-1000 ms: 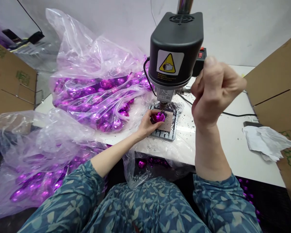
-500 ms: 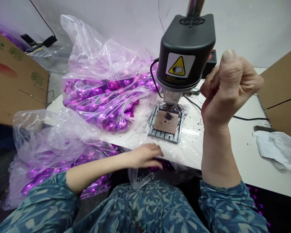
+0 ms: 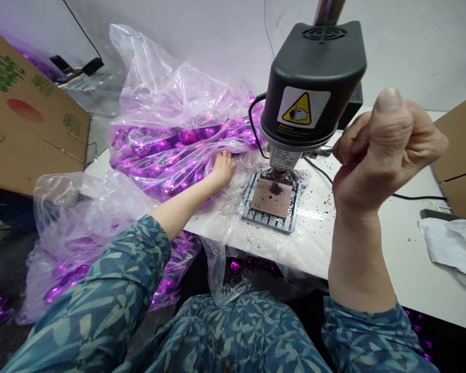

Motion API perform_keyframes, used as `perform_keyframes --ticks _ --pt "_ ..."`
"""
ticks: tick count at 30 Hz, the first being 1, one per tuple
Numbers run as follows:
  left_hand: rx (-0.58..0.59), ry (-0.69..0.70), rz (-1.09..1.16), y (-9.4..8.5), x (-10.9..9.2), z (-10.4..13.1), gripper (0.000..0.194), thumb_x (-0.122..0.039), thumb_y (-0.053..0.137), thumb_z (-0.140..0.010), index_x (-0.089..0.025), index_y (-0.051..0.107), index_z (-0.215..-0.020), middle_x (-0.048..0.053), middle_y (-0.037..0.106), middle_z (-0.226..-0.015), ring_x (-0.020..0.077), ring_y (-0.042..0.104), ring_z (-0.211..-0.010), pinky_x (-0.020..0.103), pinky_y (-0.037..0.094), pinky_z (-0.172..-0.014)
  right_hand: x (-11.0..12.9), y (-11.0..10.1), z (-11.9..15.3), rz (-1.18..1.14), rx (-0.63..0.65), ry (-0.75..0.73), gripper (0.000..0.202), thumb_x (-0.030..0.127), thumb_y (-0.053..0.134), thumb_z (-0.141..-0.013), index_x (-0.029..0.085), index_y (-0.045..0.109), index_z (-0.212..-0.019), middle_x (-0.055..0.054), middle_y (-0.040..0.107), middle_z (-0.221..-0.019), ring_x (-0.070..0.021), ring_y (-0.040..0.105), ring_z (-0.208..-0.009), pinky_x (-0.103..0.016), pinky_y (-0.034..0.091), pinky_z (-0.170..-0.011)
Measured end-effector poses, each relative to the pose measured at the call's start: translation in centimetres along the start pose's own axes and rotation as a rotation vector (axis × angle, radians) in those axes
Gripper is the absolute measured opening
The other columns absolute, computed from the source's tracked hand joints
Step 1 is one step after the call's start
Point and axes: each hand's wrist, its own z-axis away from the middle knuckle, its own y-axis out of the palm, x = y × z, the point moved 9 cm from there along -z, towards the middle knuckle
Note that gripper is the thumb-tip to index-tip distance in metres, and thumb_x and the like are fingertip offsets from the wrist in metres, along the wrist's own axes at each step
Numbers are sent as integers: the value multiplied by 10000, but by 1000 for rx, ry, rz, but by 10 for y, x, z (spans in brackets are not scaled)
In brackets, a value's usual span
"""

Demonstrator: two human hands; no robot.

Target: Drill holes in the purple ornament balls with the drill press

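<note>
My left hand [image 3: 224, 167] reaches into the opening of a clear plastic bag of shiny purple balls [image 3: 159, 155]; its fingers bend down among them, and what they touch is hidden. To the right stands a black drill-like machine [image 3: 310, 77] with a yellow warning label. Beneath its chuck, a brown square board [image 3: 272, 198] with a small hole and dark crumbs lies on a metal base plate [image 3: 281, 224]. My right hand [image 3: 388, 145] is raised right of the machine, its fingers curled beside the metal lever [image 3: 323, 151]; whatever is inside them is hidden.
Another bag of purple balls [image 3: 73, 248] hangs at the table's left. Cardboard boxes stand at the left [image 3: 34, 119] and right [image 3: 460, 150]. White cloth or paper [image 3: 452, 246] lies on the white table [image 3: 396, 233]. A black cable crosses behind my right wrist.
My left hand has moved from the table's front edge up and forward into the bag of purple balls. My right hand stays raised by the machine. The view has shifted slightly.
</note>
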Motion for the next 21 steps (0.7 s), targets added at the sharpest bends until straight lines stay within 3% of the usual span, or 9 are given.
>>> perform_keyframes --ticks 4,9,13,15,19,21 --pt "-44 42 204 -15 -3 10 282 -156 769 -811 -136 770 -1093 216 734 -1168 454 635 -1266 591 474 -1116 5 1 1 -16 -2 0 581 440 763 -919 211 408 -520 68 300 -450 -76 359 -386 -328 202 -427" --pt "9 97 839 -42 -16 51 385 -440 761 -956 -217 740 -1269 80 778 -996 241 719 -896 383 594 -882 5 0 2 6 -12 3 602 492 758 -904 202 402 -515 67 340 -450 -59 351 -390 -309 205 -420" --pt "-27 67 1087 -52 -29 80 453 -499 742 -986 -226 702 -1345 82 789 -1062 210 743 -948 360 625 -893 6 1 3 61 -17 -24 620 604 746 -847 238 370 -517 64 288 -438 -95 324 -375 -353 219 -403" --pt "-5 37 1173 -43 -36 88 469 -496 738 -989 -224 678 -1367 88 784 -1098 207 756 -964 378 646 -896 7 1 3 85 -12 -22 610 611 725 -851 250 356 -527 63 265 -443 -105 328 -376 -358 231 -412" --pt "183 -125 1484 2 -48 92 463 -500 760 -954 -227 639 -1308 87 787 -1127 202 779 -887 395 682 -800 7 2 4 157 3 11 605 636 656 -890 264 327 -544 36 312 -450 -132 329 -402 -393 247 -447" --pt "211 -189 1594 20 -51 91 474 -494 818 -904 -238 608 -1243 79 790 -1139 210 789 -918 409 683 -824 7 2 5 166 9 20 614 660 644 -882 264 320 -542 32 318 -451 -136 324 -404 -403 252 -454"
